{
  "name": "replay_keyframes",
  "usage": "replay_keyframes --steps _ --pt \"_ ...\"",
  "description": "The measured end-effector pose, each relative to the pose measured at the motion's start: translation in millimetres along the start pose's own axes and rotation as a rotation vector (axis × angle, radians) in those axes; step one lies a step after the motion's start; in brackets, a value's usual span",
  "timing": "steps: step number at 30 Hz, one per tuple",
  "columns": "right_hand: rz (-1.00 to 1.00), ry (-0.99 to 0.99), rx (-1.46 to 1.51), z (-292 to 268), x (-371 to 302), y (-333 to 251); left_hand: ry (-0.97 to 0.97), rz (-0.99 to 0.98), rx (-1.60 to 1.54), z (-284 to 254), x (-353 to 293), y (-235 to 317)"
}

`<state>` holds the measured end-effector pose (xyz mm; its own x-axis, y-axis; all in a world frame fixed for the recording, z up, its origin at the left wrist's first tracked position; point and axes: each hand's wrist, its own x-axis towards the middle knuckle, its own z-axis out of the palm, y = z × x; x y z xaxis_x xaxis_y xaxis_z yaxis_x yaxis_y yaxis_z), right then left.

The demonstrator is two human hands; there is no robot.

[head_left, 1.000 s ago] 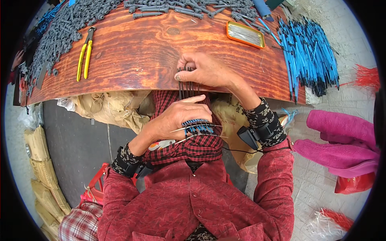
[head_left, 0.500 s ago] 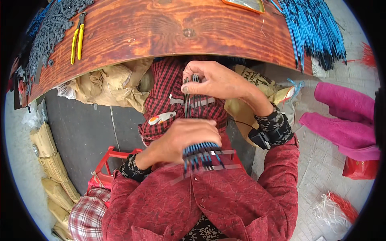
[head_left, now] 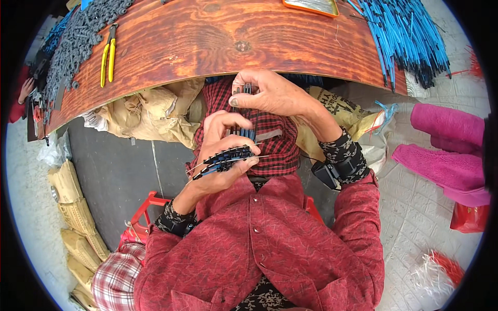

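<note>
My left hand [head_left: 215, 173] is closed around a bundle of thin blue rods with black ends [head_left: 223, 159] above my lap. Thin wires run across the black ends and stick out past both sides of the hand. Just beyond it, my right hand [head_left: 280, 96] pinches the far, dark ends of the rods [head_left: 245, 92] between thumb and fingers. Between the two hands, a short stretch of the rods shows. Below them lies the red-and-black checked cloth [head_left: 275, 155] on my lap, with a strip of tape on it.
On the wooden table [head_left: 207, 46] lie yellow-handled pliers [head_left: 108, 57], a heap of grey parts [head_left: 83, 44], an orange-rimmed tray [head_left: 314, 6] and a pile of blue rods [head_left: 402, 39]. Another person's hand [head_left: 25, 90] shows at far left. Magenta cloths [head_left: 441, 150] hang at right.
My left hand has turned over and moved up toward my right hand, bringing the bundle's wired black ends into view. The white-and-orange tool on my lap is now hidden.
</note>
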<state>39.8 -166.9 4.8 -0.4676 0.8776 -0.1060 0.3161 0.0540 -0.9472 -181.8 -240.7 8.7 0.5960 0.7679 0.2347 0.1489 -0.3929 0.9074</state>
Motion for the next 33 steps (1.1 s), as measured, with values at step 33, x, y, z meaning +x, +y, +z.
replay_keyframes --steps 33 --pt "-0.010 -0.032 0.239 -20.8 -18.8 -20.4 -0.050 -0.059 -0.187 1.1 4.3 1.2"
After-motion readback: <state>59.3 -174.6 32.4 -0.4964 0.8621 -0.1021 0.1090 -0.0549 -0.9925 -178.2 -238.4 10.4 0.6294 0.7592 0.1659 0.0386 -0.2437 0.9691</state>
